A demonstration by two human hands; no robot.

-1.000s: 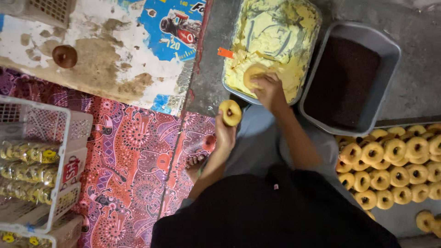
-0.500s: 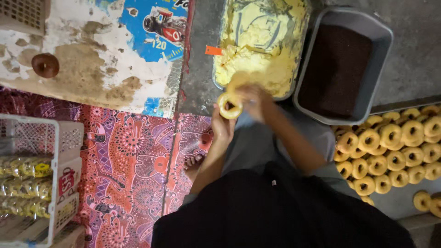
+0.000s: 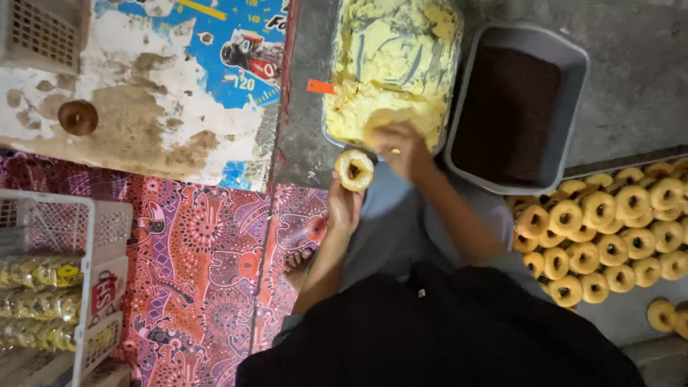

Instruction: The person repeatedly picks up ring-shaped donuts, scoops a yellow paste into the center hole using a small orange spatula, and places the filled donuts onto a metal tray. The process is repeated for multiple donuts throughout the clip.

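Held up at centre frame: a small ring-shaped golden doughnut [image 3: 355, 170], pinched at its lower edge by the left hand [image 3: 342, 208], fingers closed around it, hole facing the camera. Just at 1 o'clock from it, the right hand [image 3: 398, 147], loosely curled, fingertips at the near edge of the pale yellow cream in the clear rectangular tub [image 3: 390, 68]; whether a dab of cream sits on those fingers, impossible to tell through the blur. At 3 o'clock from the tub, touching side by side, a grey plastic tray of dark brown sprinkles [image 3: 510, 107]. Further out at 4 o'clock, a crowd of plain golden rings on a flat metal tray [image 3: 609, 229]. At 9 o'clock, one brown glazed doughnut [image 3: 77, 117] alone on a worn painted board; at 8 o'clock, a white wire basket [image 3: 57, 287] of wrapped yellow packets on a red patterned mat [image 3: 208, 287]. Likely risks: with so light a pinch on a soft ring, a slip onto the mat or lap; cream smeared over the holding fingers, loosening the grip; too firm a press tearing the ring.
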